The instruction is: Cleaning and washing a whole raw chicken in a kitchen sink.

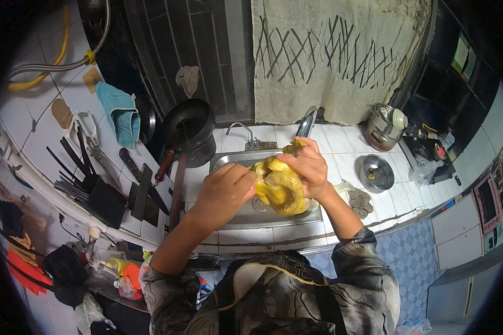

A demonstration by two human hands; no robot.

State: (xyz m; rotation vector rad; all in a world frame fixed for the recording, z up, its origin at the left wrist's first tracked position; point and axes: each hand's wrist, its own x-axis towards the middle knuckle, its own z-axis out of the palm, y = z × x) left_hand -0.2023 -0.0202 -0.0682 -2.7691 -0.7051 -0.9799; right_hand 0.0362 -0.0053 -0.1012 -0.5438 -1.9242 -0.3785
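Note:
Above the stainless steel sink (230, 220), both my hands hold a yellow-skinned piece of poultry, probably a whole plucked chicken (283, 190). My left hand (226, 188) pinches its left edge with curled fingers. On the other side, my right hand (308, 169) grips the upper right part, and a yellow bit sticks out past the fingers. A curved fold with a hollow faces me; its exact body part is unclear. Behind my right hand rises the chrome faucet (307, 119). The bird hides much of the basin.
On the right of the white-tiled counter are a steel bowl (376, 173) with scraps, a grey cloth (360, 203) and a pot holding bowls (383, 127). A black wok (188, 123) stands left, near wall-mounted knives (140, 190) and a chopstick holder (105, 201). A thin tap (243, 127) stands behind the sink.

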